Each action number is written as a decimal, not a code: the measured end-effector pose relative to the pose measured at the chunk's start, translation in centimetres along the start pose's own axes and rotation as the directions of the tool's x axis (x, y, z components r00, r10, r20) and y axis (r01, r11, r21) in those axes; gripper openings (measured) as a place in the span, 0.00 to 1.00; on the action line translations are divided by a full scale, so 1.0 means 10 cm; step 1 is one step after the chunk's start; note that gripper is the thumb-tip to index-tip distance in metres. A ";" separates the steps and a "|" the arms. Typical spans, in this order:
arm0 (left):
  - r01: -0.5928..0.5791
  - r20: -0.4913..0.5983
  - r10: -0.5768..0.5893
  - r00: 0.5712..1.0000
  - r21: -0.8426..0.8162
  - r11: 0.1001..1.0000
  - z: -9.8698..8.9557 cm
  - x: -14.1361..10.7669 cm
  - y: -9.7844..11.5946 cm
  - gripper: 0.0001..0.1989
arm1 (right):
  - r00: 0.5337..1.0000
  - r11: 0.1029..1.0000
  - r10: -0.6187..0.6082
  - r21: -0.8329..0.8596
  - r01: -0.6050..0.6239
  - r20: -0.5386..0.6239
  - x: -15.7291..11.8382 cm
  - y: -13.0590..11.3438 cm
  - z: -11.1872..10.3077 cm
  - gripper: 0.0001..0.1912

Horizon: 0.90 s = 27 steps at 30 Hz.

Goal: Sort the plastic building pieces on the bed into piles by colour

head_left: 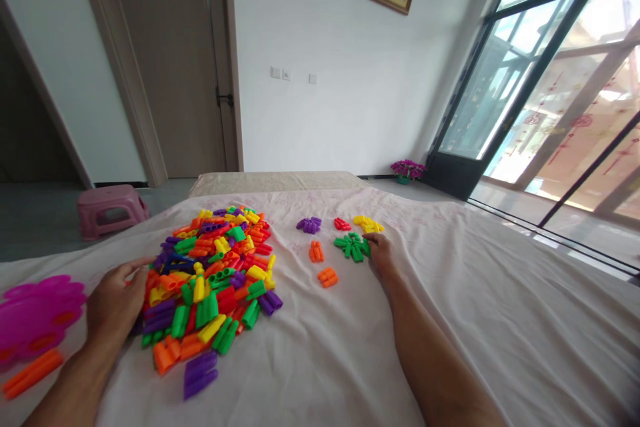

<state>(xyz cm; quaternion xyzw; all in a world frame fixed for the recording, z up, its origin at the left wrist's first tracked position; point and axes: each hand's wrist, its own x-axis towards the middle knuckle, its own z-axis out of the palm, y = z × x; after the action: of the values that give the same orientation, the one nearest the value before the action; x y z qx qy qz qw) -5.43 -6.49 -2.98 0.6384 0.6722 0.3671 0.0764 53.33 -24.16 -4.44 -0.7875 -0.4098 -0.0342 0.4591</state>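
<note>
Here are the right hand's fingertips, bunched at the right edge of the green pieces [354, 247]; whether they pinch one, I cannot tell. Over at the left hand [117, 297], the forefinger reaches onto the pile's edge, with the thumb bent below it; the other fingers are hidden, so their grip is unclear.

The right hand [380, 250] is at the end of a forearm stretched forward and angled inward, back of the hand up. The left forearm slants in from the lower corner, its hand curved against the big pile [215, 287].

And what a pile: glossy, plastic-looking pieces, many of them paired rounded tubes, in red, orange, yellow, green, purple and dark blue, heaped on a pale, rumpled cloth [310, 360] with soft folds. It spreads rightward from the left fingers.

Now the small groups, all left of the right hand or just beyond it: yellow pieces [369, 224] just past the fingertips, red pieces [342, 224] and purple pieces [309, 225] farther left, two orange clumps [328, 277] nearer the wearer. Outside the left hand lie a scalloped magenta tray [43, 317] and an orange tube piece [33, 373]; beyond the cloth, a pink stool [113, 210].
</note>
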 end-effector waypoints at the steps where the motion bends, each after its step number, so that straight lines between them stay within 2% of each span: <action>1: 0.010 0.013 -0.010 1.000 -0.017 1.000 -0.02 -0.02 0.03 0.18 | 1.000 1.000 0.003 0.018 -0.003 0.024 0.00 0.02 0.02 0.19; 4: -0.007 0.029 0.010 1.000 -0.116 0.993 -0.10 -0.07 0.17 0.19 | 1.000 0.997 0.030 0.073 -0.030 0.002 -0.01 0.10 0.05 0.20; 6: -0.103 0.012 0.109 0.994 -0.248 0.963 -0.14 -0.09 0.29 0.19 | 0.997 0.996 0.037 0.081 -0.032 -0.063 -0.01 0.13 0.05 0.20; 8: -0.248 0.001 0.265 0.964 -0.344 0.905 -0.16 -0.11 0.42 0.17 | 0.990 0.999 0.001 0.046 0.005 -0.138 -0.01 0.09 0.07 0.20; 10: -0.402 -0.001 0.430 0.903 -0.357 0.843 -0.19 -0.14 0.57 0.16 | 0.978 0.995 -0.095 -0.004 0.096 -0.186 -0.03 -0.02 0.10 0.20; 12: -0.535 0.055 0.582 0.811 -0.331 0.777 -0.21 -0.20 0.73 0.15 | 0.959 0.975 -0.219 -0.020 0.219 -0.182 -0.09 -0.23 0.16 0.18; 15: -0.692 0.168 0.741 0.650 -0.274 0.668 -0.25 -0.37 0.96 0.12 | 0.920 0.918 -0.387 0.061 0.391 -0.070 -0.28 -0.67 0.28 0.14; 17: -0.758 0.229 0.793 0.564 -0.237 0.607 -0.25 -0.50 1.09 0.12 | 0.874 0.868 -0.483 0.165 0.469 0.052 -0.47 -1.02 0.37 0.11; 19: -0.796 0.274 0.811 0.518 -0.192 0.574 -0.24 -0.63 1.18 0.11 | 0.795 0.801 -0.584 0.270 0.534 0.162 -0.70 -1.36 0.43 0.10; 22: -0.822 0.314 0.808 0.498 -0.127 0.556 -0.20 -0.75 1.23 0.09 | 0.662 0.707 -0.700 0.397 0.586 0.269 -1.06 -1.80 0.48 0.09; 24: -0.826 0.322 0.805 0.499 -0.103 0.554 -0.17 -0.78 1.23 0.07 | 0.583 0.669 -0.743 0.414 0.618 0.330 -1.25 -2.00 0.50 0.10; 27: -0.830 0.302 0.810 0.502 -0.095 0.550 -0.14 -0.78 1.21 0.06 | 0.524 0.659 -0.743 0.324 0.678 0.416 -1.42 -2.15 0.56 0.13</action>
<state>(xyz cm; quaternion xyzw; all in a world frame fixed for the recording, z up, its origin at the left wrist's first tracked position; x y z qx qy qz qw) 4.85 -15.22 2.35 0.9313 0.2793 0.2328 -0.0220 27.53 -23.44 1.14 -0.4996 -0.8032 0.0183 0.3239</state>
